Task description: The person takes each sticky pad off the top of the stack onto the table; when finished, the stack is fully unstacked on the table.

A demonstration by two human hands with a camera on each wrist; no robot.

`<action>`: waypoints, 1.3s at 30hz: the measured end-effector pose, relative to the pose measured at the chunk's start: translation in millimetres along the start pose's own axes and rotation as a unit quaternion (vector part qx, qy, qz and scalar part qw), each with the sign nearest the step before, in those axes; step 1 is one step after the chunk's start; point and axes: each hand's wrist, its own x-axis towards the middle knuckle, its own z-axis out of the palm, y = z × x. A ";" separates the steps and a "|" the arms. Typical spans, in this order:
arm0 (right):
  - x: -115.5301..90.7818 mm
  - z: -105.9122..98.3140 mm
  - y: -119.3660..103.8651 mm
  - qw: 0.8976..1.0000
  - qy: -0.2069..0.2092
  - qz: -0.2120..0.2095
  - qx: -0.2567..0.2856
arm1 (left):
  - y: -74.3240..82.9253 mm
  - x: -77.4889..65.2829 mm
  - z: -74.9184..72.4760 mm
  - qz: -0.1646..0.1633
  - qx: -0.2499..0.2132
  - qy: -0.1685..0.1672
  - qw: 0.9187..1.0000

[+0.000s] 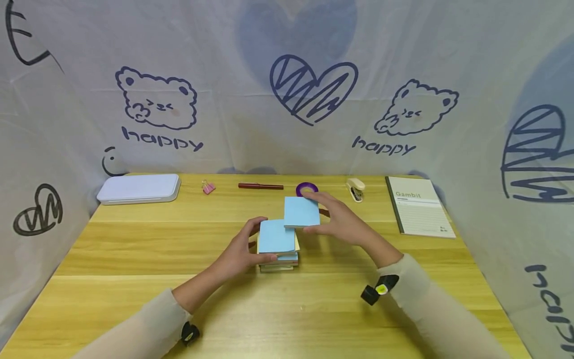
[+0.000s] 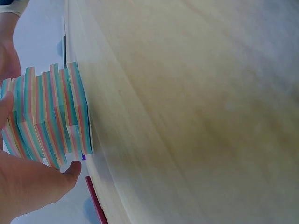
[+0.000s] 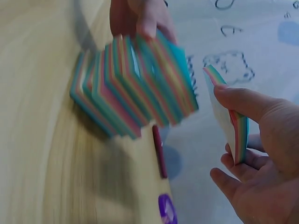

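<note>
Above the sticky-note stack (image 1: 277,237), right hand (image 1: 344,222) pinches one blue-topped pad (image 1: 301,211), left hand (image 1: 237,256) grips the stack: stacking, seemingly; next calls for lining up.

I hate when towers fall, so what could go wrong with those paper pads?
The stack has uneven edges, so it might topple if the left hand nudges it. The blue-topped pad is held only between the thumb and fingers of the right hand, so it could slip.
</note>
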 end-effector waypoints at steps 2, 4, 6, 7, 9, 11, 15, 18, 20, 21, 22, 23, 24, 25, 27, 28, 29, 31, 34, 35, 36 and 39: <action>3.6 -3.8 9.7 1.000 0.002 0.002 0.008 | 0.2 -0.1 0.0 0.001 0.002 -0.002 1.000; 6.9 -6.8 19.6 1.000 0.006 0.011 0.004 | 0.3 0.1 0.2 0.001 0.000 -0.004 1.000; 10.1 -9.0 30.4 1.000 0.008 0.024 0.002 | 0.4 0.2 0.4 0.000 -0.002 -0.006 1.000; 11.5 -9.9 35.8 0.999 0.010 0.032 -0.004 | 0.7 0.4 0.6 -0.001 -0.003 -0.006 1.000; 13.9 -10.8 46.5 0.999 0.014 0.050 -0.012 | 0.8 0.7 0.7 -0.001 -0.004 -0.007 1.000; 16.5 -10.6 56.7 0.998 0.012 0.060 -0.007 | 0.2 0.9 0.7 -0.001 -0.002 -0.008 1.000; 20.2 -7.0 74.8 0.997 0.009 0.072 -0.007 | 0.7 1.1 1.1 0.001 0.001 -0.008 1.000; 22.1 -2.3 87.1 0.998 0.005 0.068 -0.005 | 2.3 1.1 1.7 -0.001 -0.001 -0.008 1.000; 23.0 0.9 94.2 0.998 0.000 0.062 -0.003 | 1.9 1.0 1.7 -0.002 -0.001 -0.007 1.000; 23.8 2.3 97.7 0.998 -0.004 0.059 -0.005 | 2.0 1.0 1.8 -0.003 -0.002 -0.007 1.000; 24.3 3.5 100.2 0.998 -0.009 0.057 -0.008 | 1.8 0.9 1.6 -0.003 -0.002 -0.007 1.000; 25.1 4.4 102.2 0.998 -0.013 0.055 -0.012 | 1.9 0.8 1.6 -0.005 -0.003 -0.008 1.000; 25.4 4.9 103.6 0.998 -0.016 0.054 -0.016 | 2.0 0.8 1.5 -0.006 -0.004 -0.008 1.000; 25.9 5.4 105.0 0.998 -0.018 0.052 -0.021 | 1.9 0.6 1.2 -0.007 -0.004 -0.008 1.000; 26.6 5.7 106.1 0.998 -0.021 0.048 -0.029 | 2.4 0.3 0.9 -0.008 -0.005 -0.010 1.000; 26.8 5.7 106.2 0.998 -0.022 0.048 -0.029 | 2.3 0.3 0.6 -0.008 -0.005 -0.010 1.000; 26.9 5.9 106.4 0.998 -0.022 0.046 -0.027 | 2.8 0.3 0.7 -0.007 -0.005 -0.010 1.000; 26.6 6.3 106.7 0.999 -0.024 0.042 -0.024 | 2.9 0.5 0.6 -0.006 -0.003 -0.011 1.000; 26.1 8.0 106.4 0.999 -0.031 0.036 -0.025 | 3.3 0.7 1.1 -0.006 -0.002 -0.010 1.000; 25.9 8.6 106.2 0.999 -0.033 0.033 -0.027 | 3.3 0.6 1.3 -0.007 -0.002 -0.010 1.000; 25.9 9.4 106.4 0.998 -0.034 0.033 -0.033 | 3.0 0.5 1.3 -0.007 -0.001 -0.010 1.000; 26.5 12.0 106.0 0.998 -0.032 0.031 -0.047 | 2.0 -0.2 1.0 -0.009 0.002 -0.008 1.000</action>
